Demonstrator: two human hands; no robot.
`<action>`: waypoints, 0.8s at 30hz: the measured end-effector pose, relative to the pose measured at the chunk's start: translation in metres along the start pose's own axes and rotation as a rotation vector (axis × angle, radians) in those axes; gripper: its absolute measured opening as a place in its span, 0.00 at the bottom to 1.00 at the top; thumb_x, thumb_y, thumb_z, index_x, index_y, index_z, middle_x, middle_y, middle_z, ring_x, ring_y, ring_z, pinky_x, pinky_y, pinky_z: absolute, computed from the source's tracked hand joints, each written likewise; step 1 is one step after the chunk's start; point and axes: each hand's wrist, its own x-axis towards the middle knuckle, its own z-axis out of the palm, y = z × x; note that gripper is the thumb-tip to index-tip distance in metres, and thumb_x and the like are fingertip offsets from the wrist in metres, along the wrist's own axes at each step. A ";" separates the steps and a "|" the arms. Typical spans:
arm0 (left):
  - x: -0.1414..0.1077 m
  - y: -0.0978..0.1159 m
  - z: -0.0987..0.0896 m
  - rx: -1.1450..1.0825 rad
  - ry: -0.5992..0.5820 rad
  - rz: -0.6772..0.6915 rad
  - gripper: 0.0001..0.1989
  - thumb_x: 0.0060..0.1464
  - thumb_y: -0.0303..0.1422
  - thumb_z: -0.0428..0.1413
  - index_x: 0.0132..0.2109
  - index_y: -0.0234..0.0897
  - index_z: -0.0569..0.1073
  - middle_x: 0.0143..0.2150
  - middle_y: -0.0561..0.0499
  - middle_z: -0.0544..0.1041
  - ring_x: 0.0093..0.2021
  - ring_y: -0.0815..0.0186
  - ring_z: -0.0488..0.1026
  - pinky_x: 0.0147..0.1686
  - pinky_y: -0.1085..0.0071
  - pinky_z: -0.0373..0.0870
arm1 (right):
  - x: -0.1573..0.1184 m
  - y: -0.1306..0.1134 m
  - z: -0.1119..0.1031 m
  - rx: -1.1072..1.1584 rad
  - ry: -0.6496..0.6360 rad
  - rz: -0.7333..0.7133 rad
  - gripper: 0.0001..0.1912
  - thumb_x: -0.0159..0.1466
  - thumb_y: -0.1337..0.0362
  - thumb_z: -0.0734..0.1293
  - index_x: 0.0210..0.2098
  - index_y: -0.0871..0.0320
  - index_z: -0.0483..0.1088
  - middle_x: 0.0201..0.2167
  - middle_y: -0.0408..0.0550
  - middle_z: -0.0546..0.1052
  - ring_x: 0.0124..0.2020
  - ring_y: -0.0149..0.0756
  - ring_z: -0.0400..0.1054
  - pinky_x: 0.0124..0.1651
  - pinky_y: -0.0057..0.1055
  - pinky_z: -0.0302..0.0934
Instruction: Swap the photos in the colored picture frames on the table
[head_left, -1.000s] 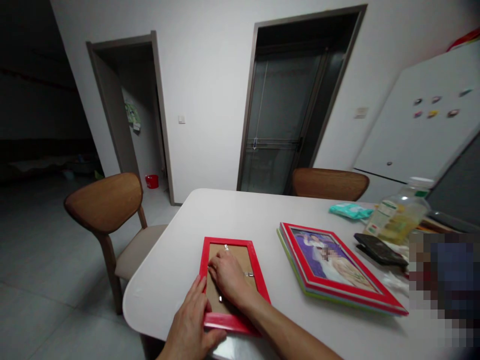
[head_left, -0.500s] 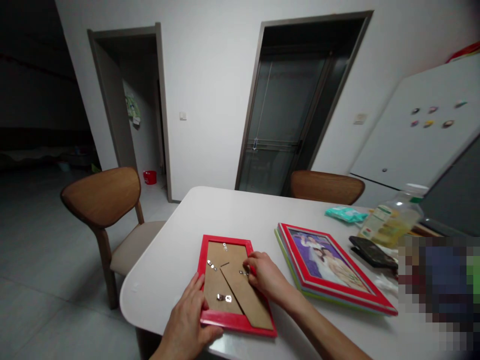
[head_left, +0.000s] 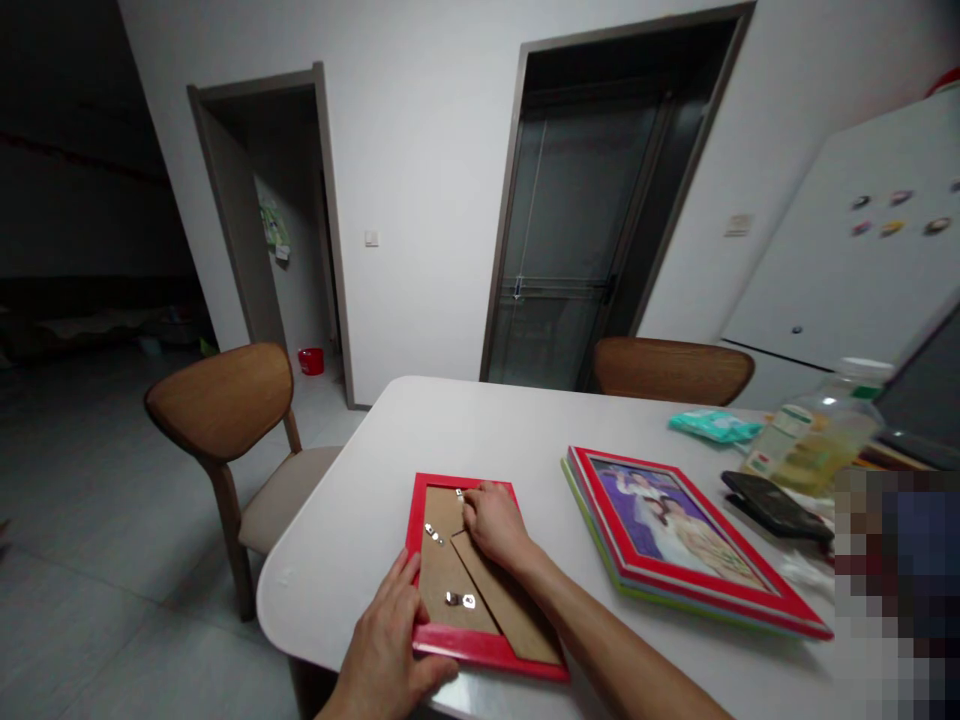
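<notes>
So, the backing board is seated in the red frame, back side up on the white table, but the left clip and bottom clip lie clear of its edges, so it looks unfastened there. Left hand is spread wide around the near left corner. Right hand is bunched up by the top clip, can't tell if it's pinching anything, and it's hiding the right side.

Home: table, chairs, magnet-dotted fridge
</notes>
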 end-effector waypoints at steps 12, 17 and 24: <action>0.000 -0.001 -0.001 0.008 0.006 0.014 0.12 0.33 0.28 0.59 0.28 0.37 0.65 0.57 0.37 0.58 0.58 0.53 0.50 0.52 0.57 0.55 | -0.014 -0.011 -0.009 0.030 0.045 -0.024 0.17 0.57 0.63 0.58 0.46 0.52 0.65 0.39 0.50 0.68 0.41 0.38 0.59 0.40 0.31 0.51; -0.001 0.004 -0.003 -0.004 0.001 0.012 0.13 0.33 0.28 0.59 0.31 0.36 0.67 0.57 0.37 0.58 0.58 0.55 0.50 0.52 0.60 0.55 | -0.059 -0.007 -0.029 0.105 -0.051 -0.049 0.16 0.53 0.57 0.61 0.40 0.54 0.68 0.35 0.49 0.69 0.36 0.37 0.62 0.38 0.29 0.53; -0.001 0.000 0.001 -0.046 -0.025 -0.019 0.26 0.33 0.31 0.60 0.44 0.31 0.66 0.57 0.36 0.58 0.58 0.53 0.51 0.54 0.58 0.52 | -0.069 -0.007 -0.032 0.192 -0.084 0.018 0.21 0.47 0.66 0.62 0.42 0.58 0.66 0.36 0.50 0.70 0.37 0.35 0.63 0.39 0.27 0.54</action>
